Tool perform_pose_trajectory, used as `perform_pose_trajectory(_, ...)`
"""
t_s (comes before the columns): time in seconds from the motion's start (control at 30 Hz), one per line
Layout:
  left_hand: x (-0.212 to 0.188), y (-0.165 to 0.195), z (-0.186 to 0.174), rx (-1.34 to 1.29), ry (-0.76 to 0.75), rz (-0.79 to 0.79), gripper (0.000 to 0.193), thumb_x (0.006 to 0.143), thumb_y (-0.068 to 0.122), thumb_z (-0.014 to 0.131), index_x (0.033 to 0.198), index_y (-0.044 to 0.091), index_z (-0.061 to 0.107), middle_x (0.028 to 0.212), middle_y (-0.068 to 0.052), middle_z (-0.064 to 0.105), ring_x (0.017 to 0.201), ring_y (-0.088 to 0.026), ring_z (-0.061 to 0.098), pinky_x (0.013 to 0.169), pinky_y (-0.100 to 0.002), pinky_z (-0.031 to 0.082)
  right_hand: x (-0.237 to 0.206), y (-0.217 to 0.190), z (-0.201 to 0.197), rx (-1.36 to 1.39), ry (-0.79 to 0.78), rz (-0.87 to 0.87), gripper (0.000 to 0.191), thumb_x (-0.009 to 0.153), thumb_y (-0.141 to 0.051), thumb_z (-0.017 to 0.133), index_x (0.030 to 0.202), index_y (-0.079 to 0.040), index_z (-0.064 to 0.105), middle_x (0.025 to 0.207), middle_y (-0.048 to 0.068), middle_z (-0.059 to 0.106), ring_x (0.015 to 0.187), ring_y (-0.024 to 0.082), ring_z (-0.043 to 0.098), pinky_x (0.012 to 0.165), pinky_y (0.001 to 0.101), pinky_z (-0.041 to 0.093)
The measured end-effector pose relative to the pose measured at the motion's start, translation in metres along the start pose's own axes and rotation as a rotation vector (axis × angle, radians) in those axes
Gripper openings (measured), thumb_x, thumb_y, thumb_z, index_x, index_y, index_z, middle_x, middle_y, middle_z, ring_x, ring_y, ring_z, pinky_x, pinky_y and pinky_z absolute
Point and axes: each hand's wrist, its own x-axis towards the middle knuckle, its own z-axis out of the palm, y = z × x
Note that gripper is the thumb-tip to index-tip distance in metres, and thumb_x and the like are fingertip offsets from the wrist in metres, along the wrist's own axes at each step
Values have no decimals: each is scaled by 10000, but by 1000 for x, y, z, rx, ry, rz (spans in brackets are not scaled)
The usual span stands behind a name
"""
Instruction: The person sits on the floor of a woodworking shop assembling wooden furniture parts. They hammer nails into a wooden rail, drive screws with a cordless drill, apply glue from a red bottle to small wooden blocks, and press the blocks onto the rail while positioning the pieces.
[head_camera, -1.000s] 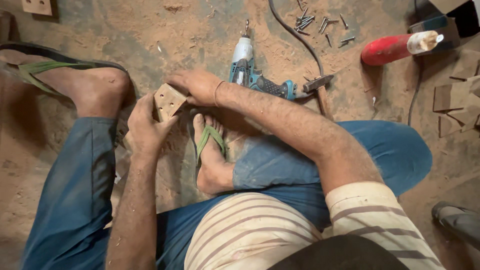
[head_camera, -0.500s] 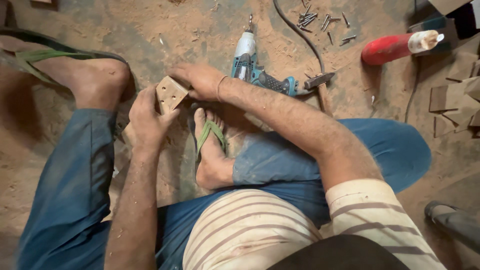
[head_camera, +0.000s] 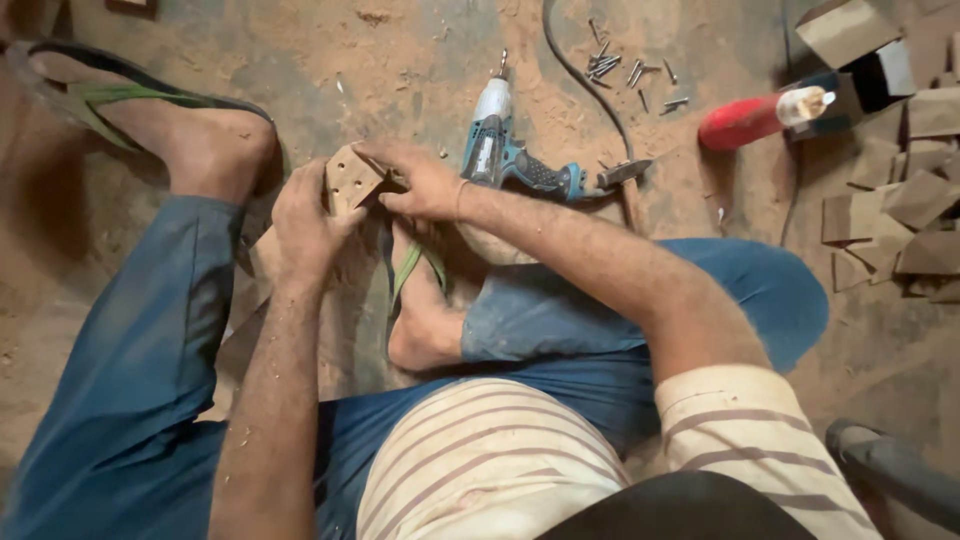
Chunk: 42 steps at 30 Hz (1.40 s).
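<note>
1. Hands: we see the left hand (head_camera: 305, 225) cupped tight round the near side of a small wooden block (head_camera: 350, 178), and the right hand (head_camera: 420, 180) pinching its far top edge; both are closed on the block, fingers narrow

2. Block: light wood with a few drilled holes on its face, held just above a flat board (head_camera: 300, 330) that lies between the legs; compared with a second ago it sits in nearly the same place between the two hands, tilted much as before

3. Change: we note only a slight regrip, the right fingers drawn closer over the top edge; we judge the piece is being seated or aligned, not released

4. Beyond the right hand: a blue cordless drill (head_camera: 510, 160) lies on the dusty floor, untouched

5. Further past the drill: loose screws (head_camera: 625, 72), a red bottle (head_camera: 755, 115), cut wood offcuts (head_camera: 905, 220)

6. Below the grip: a foot in a green sandal (head_camera: 415, 300) rests on the board
</note>
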Motion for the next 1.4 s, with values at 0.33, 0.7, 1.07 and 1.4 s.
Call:
perform_pose_trajectory(0.33, -3, -9, 5, 32, 20, 36, 740, 640, 179, 944, 1277, -4, 613, 1189, -208, 668, 1097, -410, 646, 935, -471, 523, -17, -10, 1, -2, 26, 70, 667, 805, -148, 727, 1452, -70, 582, 1508, 181, 559, 1437, 373, 492, 1227, 432, 372)
perform_pose_trajectory(0.7, -1, -6, 4, 30, 23, 47, 720, 649, 180, 942, 1269, -2, 623, 1174, -208, 664, 1087, -408, 645, 933, -472, 524, -33, -15, 7, 57, 90, 89, 572, 845, -181, 749, 1382, -33, 621, 1455, 195, 597, 1397, 353, 535, 1195, 415, 419)
perform_pose_trajectory(1.07, -2, -5, 4, 12, 36, 33, 694, 689, 212, 948, 1269, 13, 624, 1161, -196, 666, 1065, -402, 651, 905, -473, 533, -12, -24, 10, -2, 127, 55, 704, 847, -261, 790, 1456, -31, 520, 1435, 253, 574, 1334, 409, 556, 1153, 447, 426)
perform_pose_trajectory(1.4, 0, -8, 5, 2, 31, 34, 728, 642, 200, 937, 1268, -3, 627, 1149, -200, 673, 1055, -397, 658, 914, -463, 536, -9, -19, 13, 18, 132, 192, 546, 851, -154, 711, 1391, -123, 634, 1399, 191, 639, 1315, 379, 603, 1158, 425, 457)
